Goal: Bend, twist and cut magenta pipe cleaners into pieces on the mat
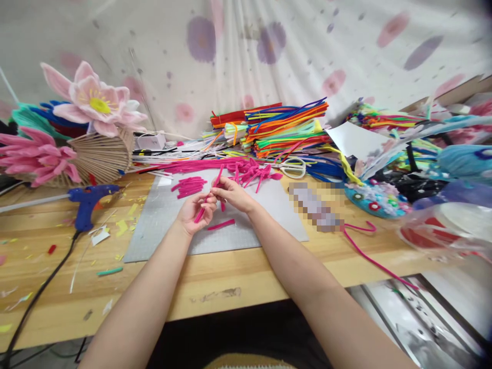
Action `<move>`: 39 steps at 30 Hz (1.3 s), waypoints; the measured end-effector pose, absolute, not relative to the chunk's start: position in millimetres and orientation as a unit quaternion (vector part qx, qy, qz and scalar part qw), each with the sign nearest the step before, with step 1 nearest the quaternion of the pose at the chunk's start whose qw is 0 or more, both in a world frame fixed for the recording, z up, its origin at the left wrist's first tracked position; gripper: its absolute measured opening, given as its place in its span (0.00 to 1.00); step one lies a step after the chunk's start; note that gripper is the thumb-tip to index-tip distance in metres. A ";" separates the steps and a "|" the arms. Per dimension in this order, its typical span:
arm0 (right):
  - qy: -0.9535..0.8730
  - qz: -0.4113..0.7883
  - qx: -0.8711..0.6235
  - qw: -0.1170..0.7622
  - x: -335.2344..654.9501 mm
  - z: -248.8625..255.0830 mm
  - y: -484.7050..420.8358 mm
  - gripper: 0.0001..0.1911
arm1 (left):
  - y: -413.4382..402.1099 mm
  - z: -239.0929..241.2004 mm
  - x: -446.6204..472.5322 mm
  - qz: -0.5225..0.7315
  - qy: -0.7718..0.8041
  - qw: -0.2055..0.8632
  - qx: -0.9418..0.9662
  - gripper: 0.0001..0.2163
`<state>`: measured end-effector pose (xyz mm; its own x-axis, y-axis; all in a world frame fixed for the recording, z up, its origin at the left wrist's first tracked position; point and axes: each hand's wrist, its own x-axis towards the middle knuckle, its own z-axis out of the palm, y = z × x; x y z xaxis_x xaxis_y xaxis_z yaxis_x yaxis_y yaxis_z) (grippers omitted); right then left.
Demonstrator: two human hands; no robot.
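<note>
Both my hands meet over a grey cutting mat (pixel 161 225) on a wooden table. My left hand (pixel 194 212) is closed around a short magenta pipe cleaner piece (pixel 199 215). My right hand (pixel 232 193) pinches a magenta pipe cleaner (pixel 218 178) that sticks up between the fingers. One loose magenta piece (pixel 221 224) lies on the mat just under my hands. A small pile of cut magenta pieces (pixel 189 186) lies behind my left hand. A heap of bent magenta pieces (pixel 251 171) is behind my right hand.
A blue glue gun (pixel 90 201) with a black cord lies left of the mat. Scissors (pixel 294 167) and stacks of coloured pipe cleaners (pixel 284 128) are at the back. Pink pipe-cleaner flowers (pixel 92 102) and a woven fan stand far left. A long magenta pipe cleaner (pixel 365 253) trails right.
</note>
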<state>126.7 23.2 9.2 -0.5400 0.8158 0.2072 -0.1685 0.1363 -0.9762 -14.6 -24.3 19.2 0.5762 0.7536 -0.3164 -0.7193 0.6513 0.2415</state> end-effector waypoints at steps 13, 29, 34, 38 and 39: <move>-0.749 0.430 -0.379 0.333 132.5 7.6 33.7 0.10 | -22.9 11.6 1.1 0.470 0.559 0.469 0.497 0.05; -0.535 0.569 -0.343 0.522 132.3 7.0 32.2 0.27 | -18.7 11.0 1.1 0.522 0.480 0.632 0.313 0.04; -0.589 0.636 -0.245 0.433 137.7 11.2 30.5 0.20 | -22.1 22.4 -10.2 0.461 0.324 0.817 0.122 0.07; -0.680 0.533 -0.272 0.424 134.2 10.3 30.9 0.13 | -22.8 20.9 -12.0 0.440 0.276 0.849 0.090 0.08; -0.689 0.517 -0.282 0.423 133.7 9.9 31.3 0.13 | -22.8 19.7 -11.7 0.440 0.269 0.852 0.091 0.08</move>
<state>133.7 31.3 9.9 -0.4838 0.8257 0.2900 -0.0489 0.3053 -0.9510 -11.7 -22.8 19.7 0.4672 0.7994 -0.3778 -0.7011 0.5953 0.3925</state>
